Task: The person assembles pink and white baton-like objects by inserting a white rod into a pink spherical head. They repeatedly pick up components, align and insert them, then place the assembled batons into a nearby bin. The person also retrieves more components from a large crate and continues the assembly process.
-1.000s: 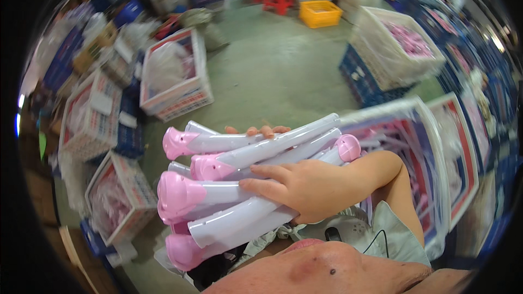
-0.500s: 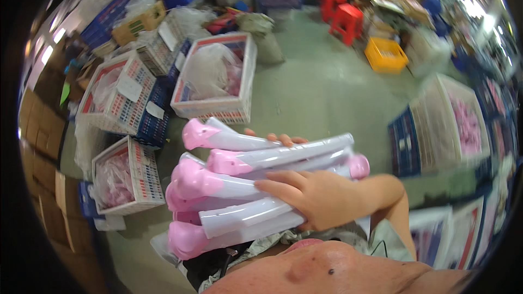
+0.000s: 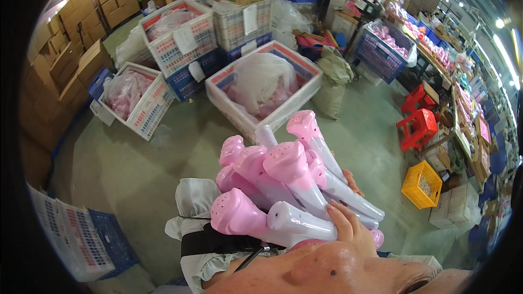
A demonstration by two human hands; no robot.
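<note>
I hold a bundle of several glossy white tubes with flared pink heads [image 3: 289, 166] against my front. Some heads are pierced with small holes. They point up and to the left. One white tube [image 3: 302, 221] shows a bare end with a small dark hole. My right hand [image 3: 351, 226] lies over the near side of the bundle, fingers curled on the tubes. On its far side, the fingertips of my left hand [image 3: 353, 183] wrap round the tubes; the rest of that hand is hidden beneath. A pale sleeve [image 3: 197, 198] shows left of the bundle.
Ahead stands a white crate [image 3: 218, 95] of bagged pink parts. Stacked crates [image 3: 180, 35] and another white crate [image 3: 158, 103] are to the left, near cardboard boxes [image 3: 41, 114]. On the right are red stools [image 3: 418, 128], a yellow basket [image 3: 422, 185] and a long worktable [image 3: 460, 125].
My view has swung to the left, so the crates now sit further right and higher. The bundle stays in both hands; its pink heads now tilt more upward.
</note>
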